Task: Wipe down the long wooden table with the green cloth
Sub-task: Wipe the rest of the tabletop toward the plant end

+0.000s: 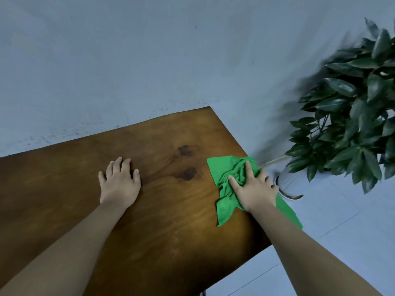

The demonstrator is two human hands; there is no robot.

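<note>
The long wooden table [166,221] runs from the left edge of the view to its right end near the middle. A crumpled green cloth [224,174] lies at that right end, partly hanging over the edge. My right hand [254,189] presses flat on the cloth with fingers spread, bunching it under the palm. My left hand [119,182] rests flat on the bare wood to the left, fingers apart, holding nothing. Two dark knots [188,173] mark the wood between my hands.
A potted plant [350,112] with dark green leaves stands on the floor just beyond the table's right end. A pale wall [149,60] runs along the table's far edge. Light floor tiles [333,227] lie to the right and below.
</note>
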